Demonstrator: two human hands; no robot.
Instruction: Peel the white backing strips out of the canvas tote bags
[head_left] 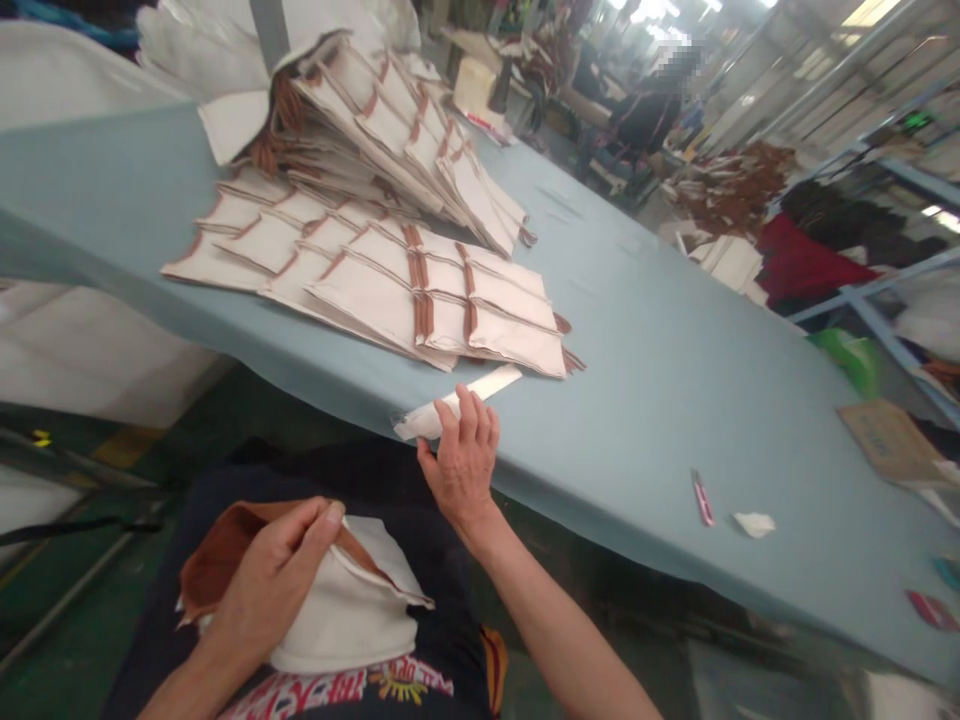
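Note:
My left hand (281, 570) is closed on a cream cloth pouch (352, 615) with brown lining, pinching its edge between thumb and fingers above my lap. My right hand (463, 455) is at the near edge of the table, its fingers lying apart over a flat white strip (495, 381). The strip's near end looks wrapped in clear plastic. The fingertips seem to touch it, and the thumb stands off to the side. Just beyond lie rows of similar cream pouches (367, 285) with brown edges, overlapping one another.
A taller heap of cream pouches (420, 130) rises behind the rows on the blue-green table (622, 330). To the right lie a pink snipper or cutter (702, 498) and a white scrap (754, 524). A cardboard piece (889, 440) and shelving stand at far right. Another person (637, 120) is in the background.

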